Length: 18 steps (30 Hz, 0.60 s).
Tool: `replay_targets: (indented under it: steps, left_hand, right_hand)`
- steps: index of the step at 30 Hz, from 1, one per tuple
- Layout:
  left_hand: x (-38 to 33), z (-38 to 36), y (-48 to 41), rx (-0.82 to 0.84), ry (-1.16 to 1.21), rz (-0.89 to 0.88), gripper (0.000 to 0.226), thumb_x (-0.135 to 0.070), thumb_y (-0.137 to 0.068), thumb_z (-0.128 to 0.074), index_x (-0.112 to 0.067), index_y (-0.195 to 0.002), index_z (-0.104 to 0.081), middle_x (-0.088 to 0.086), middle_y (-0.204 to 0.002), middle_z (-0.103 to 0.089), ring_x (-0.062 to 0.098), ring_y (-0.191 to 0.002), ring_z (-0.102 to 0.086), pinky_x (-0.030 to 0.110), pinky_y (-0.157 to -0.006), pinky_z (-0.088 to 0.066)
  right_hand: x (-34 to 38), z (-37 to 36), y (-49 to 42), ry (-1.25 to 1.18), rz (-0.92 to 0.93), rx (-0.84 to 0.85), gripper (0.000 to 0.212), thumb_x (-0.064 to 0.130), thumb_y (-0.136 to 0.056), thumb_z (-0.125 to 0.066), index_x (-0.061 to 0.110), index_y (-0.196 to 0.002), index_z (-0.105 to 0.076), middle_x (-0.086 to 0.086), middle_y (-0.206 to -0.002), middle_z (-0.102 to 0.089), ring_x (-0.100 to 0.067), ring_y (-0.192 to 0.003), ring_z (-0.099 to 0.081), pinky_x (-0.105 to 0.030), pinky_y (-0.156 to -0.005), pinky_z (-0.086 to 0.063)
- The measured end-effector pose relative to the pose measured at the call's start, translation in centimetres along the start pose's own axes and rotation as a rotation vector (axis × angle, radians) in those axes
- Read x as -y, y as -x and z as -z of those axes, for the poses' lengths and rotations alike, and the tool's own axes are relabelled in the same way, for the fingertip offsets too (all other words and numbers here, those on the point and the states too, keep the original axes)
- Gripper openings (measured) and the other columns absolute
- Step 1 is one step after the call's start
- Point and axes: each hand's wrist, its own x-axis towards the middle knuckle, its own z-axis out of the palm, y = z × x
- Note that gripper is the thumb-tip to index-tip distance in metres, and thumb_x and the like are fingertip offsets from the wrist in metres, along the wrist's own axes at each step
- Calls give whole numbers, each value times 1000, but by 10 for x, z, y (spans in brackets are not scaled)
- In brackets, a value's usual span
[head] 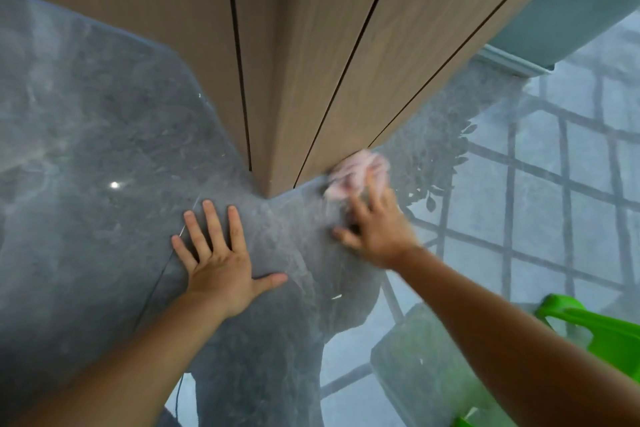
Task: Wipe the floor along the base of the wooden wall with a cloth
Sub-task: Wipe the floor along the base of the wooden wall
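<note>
Clearly the work is under way at the foot of the wooden wall (311,62), just to the right of its outer corner. The right hand (375,229) presses a pale pink cloth (356,172) flat onto the floor (86,149), with the cloth's far edge touching the base of the paneling. Its fingers are spread over the cloth rather than closed around it, which suits a sliding wipe: an open palm pushes the fabric down and lets it run tight along the seam where grime would gather. Hand and cloth are both blurred, so I judge they are in mid-stroke, though the direction cannot be told.

The left hand (221,263) lies flat on the glossy grey floor, fingers fanned apart and holding nothing, set near the corner of the wall and well apart from the cloth. It looks placed as a prop, taking the person's weight while they lean forward and low.

A green plastic object (588,326) sits at the lower right edge, partly cut off; what it is I cannot say. The polished floor mirrors a window grid and foliage, so dirt is hard to read.

Only a short stretch near the corner appears covered now; the base running off to the right probably remains.
</note>
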Motion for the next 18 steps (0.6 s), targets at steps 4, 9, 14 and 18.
replay_targets:
  steps: [4,9,14,18]
  left_hand:
    - [0,-3,0,-27,4,1,140,-104,-38,-12,-20,-125,59,14,-129,68,40,-116,64,63,-105,29]
    - [-3,-3,1,-32,2,-11,140,-101,-49,-26,-19,-129,54,16,-132,64,45,-131,51,59,-97,37]
    - [2,-11,-6,-64,5,-31,103,-55,-80,-32,-16,-148,34,14,-132,64,41,-123,57,67,-113,20]
    - [33,-6,3,-62,-27,-172,136,-82,-63,-53,-21,-148,34,10,-146,55,37,-139,46,56,-115,22]
  right_hand:
    - [-31,29,-34,-232,-449,-3,87,71,-89,-34,25,-156,-2,-21,-162,15,-44,-145,21,-58,-120,0]
    - [77,9,-11,-230,-171,22,103,77,-84,-29,9,-154,2,-25,-159,19,-45,-142,28,-58,-116,11]
    - [153,-8,28,-190,77,117,90,70,-90,-16,8,-155,-2,-23,-162,9,-37,-146,25,-57,-120,5]
    - [145,2,34,-363,123,-13,67,52,-97,-31,21,-154,-15,-15,-164,-10,-27,-150,10,-47,-123,4]
